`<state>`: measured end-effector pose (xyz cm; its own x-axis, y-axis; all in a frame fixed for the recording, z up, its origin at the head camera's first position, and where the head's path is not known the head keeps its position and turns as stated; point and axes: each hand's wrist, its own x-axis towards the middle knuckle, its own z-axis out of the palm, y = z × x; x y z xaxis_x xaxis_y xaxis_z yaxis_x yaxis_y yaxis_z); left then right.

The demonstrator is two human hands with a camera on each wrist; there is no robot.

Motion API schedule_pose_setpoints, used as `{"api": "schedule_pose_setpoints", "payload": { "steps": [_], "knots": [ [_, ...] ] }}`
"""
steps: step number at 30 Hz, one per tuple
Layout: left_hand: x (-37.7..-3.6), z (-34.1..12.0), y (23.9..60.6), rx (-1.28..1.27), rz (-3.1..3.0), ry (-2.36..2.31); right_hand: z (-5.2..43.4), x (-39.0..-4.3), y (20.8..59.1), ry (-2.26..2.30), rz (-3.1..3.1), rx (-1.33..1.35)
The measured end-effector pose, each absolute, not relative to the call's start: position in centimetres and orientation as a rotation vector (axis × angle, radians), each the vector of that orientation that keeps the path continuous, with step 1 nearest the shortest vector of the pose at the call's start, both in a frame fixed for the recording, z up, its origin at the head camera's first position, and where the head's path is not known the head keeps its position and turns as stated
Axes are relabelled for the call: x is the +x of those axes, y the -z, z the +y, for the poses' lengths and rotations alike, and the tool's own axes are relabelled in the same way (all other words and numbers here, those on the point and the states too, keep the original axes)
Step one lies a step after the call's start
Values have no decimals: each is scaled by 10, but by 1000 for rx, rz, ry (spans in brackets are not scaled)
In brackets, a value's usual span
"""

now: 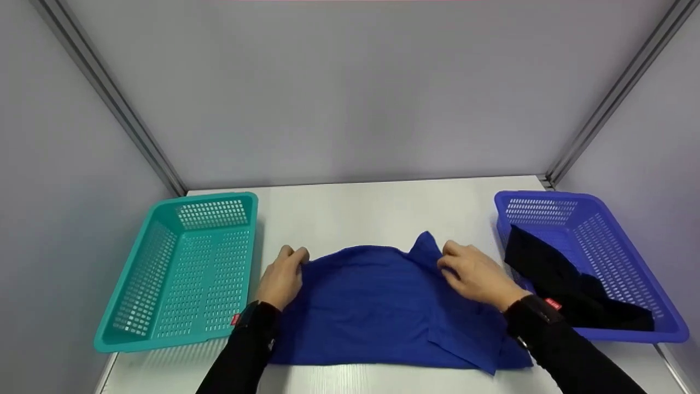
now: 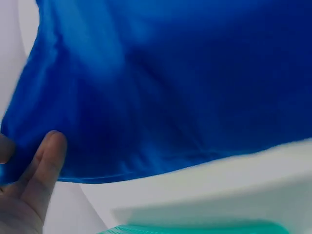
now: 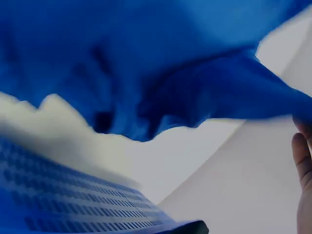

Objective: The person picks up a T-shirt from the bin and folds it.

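Note:
A blue cloth garment (image 1: 372,312), its exact kind unclear, spreads over the table between both hands, with a loose pointed flap standing up near its right far edge. My left hand (image 1: 281,276) pinches the garment's far left corner; in the left wrist view the fingers (image 2: 46,170) hold the blue fabric (image 2: 146,97) at its corner. On the other side my right hand (image 1: 476,273) pinches the far right part. The right wrist view shows fabric (image 3: 219,87) stretched up toward the fingertips (image 3: 300,146), with its lower edge hanging in wavy folds.
A teal perforated basket (image 1: 249,273) stands on the white table (image 1: 350,210) at the left. At the right, a purple-blue basket (image 1: 634,246) holds a crumpled black cloth (image 1: 569,287). Grey panels (image 1: 361,93) enclose the table at the back and sides.

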<state>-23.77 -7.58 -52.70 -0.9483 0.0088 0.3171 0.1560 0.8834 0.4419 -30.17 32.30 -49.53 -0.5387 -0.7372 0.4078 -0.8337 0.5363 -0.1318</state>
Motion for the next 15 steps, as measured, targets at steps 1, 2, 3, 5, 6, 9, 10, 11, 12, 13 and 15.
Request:
{"api": "schedule_pose_setpoints", "payload": {
  "steps": [1,2,3,5,6,9,10,11,12,13,15],
  "knots": [
    [-237,-76,527,-152,-2745,674,323,-296,499,-408,-2473,1339],
    [-236,-76,527,-171,-2740,671,324,-292,502,-378,-2476,1349],
    [-236,-77,527,-180,-2735,664,326,-290,505,-359,-2486,1338],
    [-237,-78,528,-177,-2720,651,330,-288,509,-368,-2508,1285],
    [-237,-79,528,-169,-2715,650,333,-288,509,-383,-2517,1240],
    [-237,-81,528,-132,-2713,640,340,-293,505,-427,-2521,1082],
    [-237,-81,527,-120,-2712,628,342,-294,501,-442,-2516,1031],
    [-236,-81,527,-112,-2709,611,344,-295,497,-464,-2507,984],
    [-236,-82,527,-105,-2710,587,346,-295,493,-475,-2494,943],
    [-235,-82,528,-108,-2708,562,348,-295,490,-493,-2473,917],
    [-232,-83,527,-123,-2703,505,354,-292,483,-532,-2430,891]
  ]
}}
